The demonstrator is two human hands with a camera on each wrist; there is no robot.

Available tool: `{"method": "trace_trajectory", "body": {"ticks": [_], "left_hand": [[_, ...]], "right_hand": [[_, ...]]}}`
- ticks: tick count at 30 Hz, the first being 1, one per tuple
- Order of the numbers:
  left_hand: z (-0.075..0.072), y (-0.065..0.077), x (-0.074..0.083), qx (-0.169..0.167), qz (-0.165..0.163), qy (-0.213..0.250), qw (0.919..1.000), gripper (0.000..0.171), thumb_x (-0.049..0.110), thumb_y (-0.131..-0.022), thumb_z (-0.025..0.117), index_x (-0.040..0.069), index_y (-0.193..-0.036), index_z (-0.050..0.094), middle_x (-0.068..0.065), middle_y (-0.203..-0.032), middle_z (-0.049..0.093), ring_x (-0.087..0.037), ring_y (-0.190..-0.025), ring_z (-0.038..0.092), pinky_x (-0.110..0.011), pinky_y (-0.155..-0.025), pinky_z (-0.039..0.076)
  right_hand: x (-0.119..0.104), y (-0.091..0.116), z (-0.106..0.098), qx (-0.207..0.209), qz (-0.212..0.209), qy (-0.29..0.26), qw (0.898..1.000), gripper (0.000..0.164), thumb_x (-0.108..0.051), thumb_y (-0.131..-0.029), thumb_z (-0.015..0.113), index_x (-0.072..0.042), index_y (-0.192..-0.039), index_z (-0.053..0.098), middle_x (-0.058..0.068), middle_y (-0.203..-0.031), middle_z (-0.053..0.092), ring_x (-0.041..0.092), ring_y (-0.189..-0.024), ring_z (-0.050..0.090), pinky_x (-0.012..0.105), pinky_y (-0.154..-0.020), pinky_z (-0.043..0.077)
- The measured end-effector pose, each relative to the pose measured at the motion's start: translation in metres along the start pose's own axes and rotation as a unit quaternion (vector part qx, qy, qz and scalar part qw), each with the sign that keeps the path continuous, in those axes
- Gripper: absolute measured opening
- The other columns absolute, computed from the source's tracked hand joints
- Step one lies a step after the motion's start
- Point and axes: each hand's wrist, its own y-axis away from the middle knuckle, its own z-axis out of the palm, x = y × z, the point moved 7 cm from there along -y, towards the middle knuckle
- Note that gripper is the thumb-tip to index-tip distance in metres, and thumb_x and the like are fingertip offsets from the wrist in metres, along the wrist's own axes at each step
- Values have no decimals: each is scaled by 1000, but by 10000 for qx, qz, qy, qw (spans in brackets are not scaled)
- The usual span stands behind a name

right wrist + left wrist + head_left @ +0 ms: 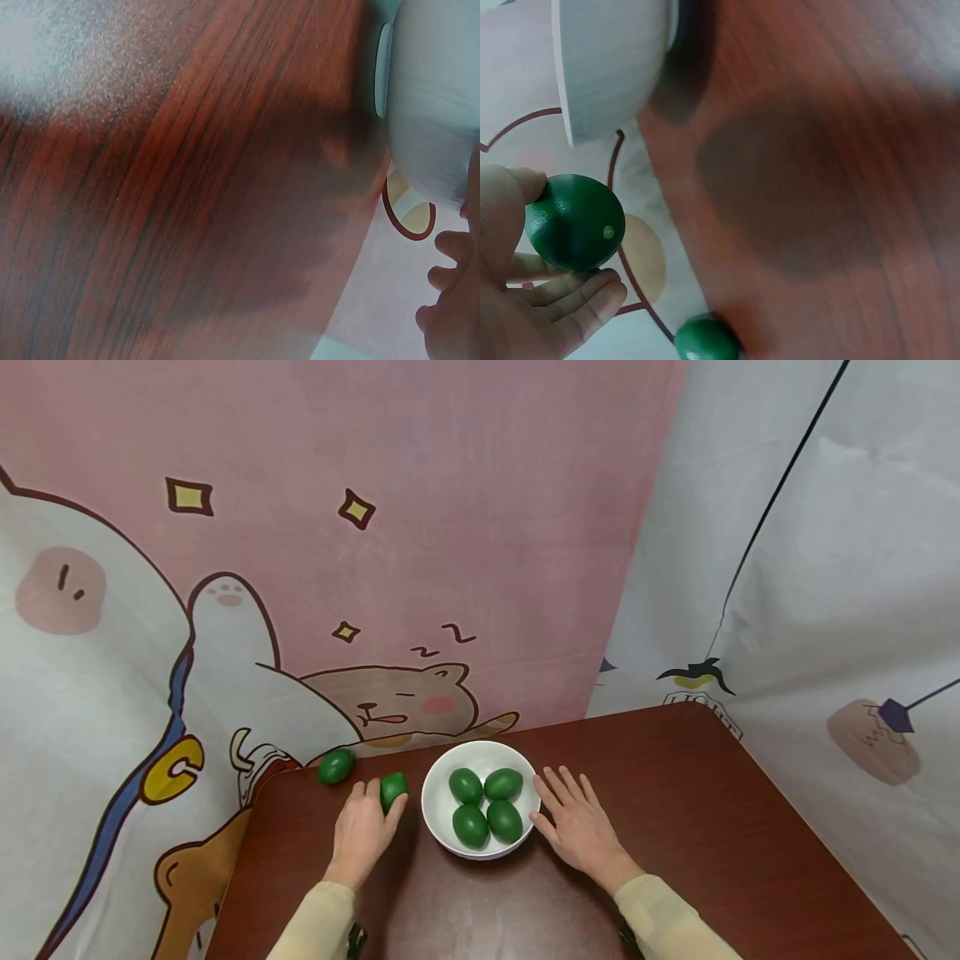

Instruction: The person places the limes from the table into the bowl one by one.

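My left hand [363, 833] pinches a green lime [392, 791] between thumb and fingers, to the left of the white bowl [480, 853]. In the left wrist view this lime [576, 223] shows its pale stem scar, held above the tabletop. Several more limes [470, 825] lie inside the bowl. Another lime [336, 766] sits on the table's far left edge, beyond the left hand. On the bowl's right side, my right hand [581, 828] has its fingers spread and straight, with thumb and fingertips right at the rim. It holds nothing.
The dark red-brown wooden table [712, 827] extends to the right and toward me. Behind it hangs a pink cloth [450, 527] with cartoon animals, and a white printed cloth [847, 610] hangs on the right.
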Motion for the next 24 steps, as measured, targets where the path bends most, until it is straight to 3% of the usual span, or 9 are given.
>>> {"method": "trace_trajectory", "body": {"ticks": [8, 24], "left_hand": [[-11, -3, 18, -12, 6, 94, 10000, 49, 39, -94, 76, -7, -107, 65, -15, -87, 56, -25, -65, 51, -42, -56, 50], [-13, -5, 37, -117, 108, 128, 9998, 49, 41, -94, 75, -6, -102, 64, -12, -83, 55, -22, -62, 51, -39, -54, 48]], "right_hand": [[0, 1, 0, 9, 19, 0, 10000, 64, -51, -105, 51, -16, -158, 45, 12, -163, 41, 37, -153, 32, 59, -124, 22], [0, 0, -1, -7, 14, -16, 10000, 65, -52, -105, 52, -15, -158, 45, 14, -162, 41, 38, -152, 33, 60, -123, 23]]}}
